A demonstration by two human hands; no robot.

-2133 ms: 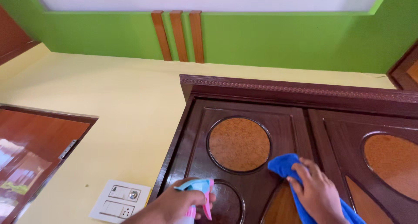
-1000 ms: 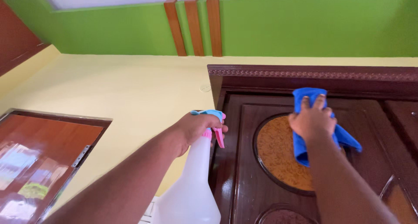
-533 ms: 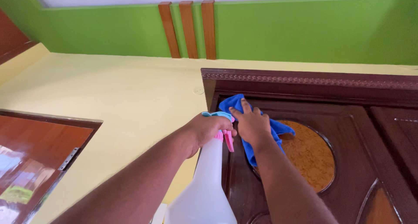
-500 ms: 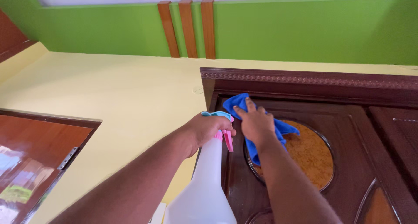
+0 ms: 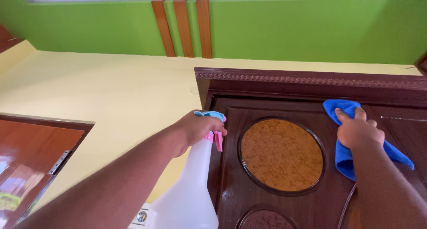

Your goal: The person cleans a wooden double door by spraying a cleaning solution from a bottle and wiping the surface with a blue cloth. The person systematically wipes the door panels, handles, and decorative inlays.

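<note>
The left hand is wrapped around the neck of a translucent white spray bottle, one finger near its pink trigger under the light-blue nozzle head, held up just beside the left edge of a dark brown wooden door. The right hand lies flat with fingers spread on a blue cloth, pressing it against the door's upper panel, right of the round amber inset. Above runs the carved door frame, then yellow wall and a green band with three wooden slats.
</note>
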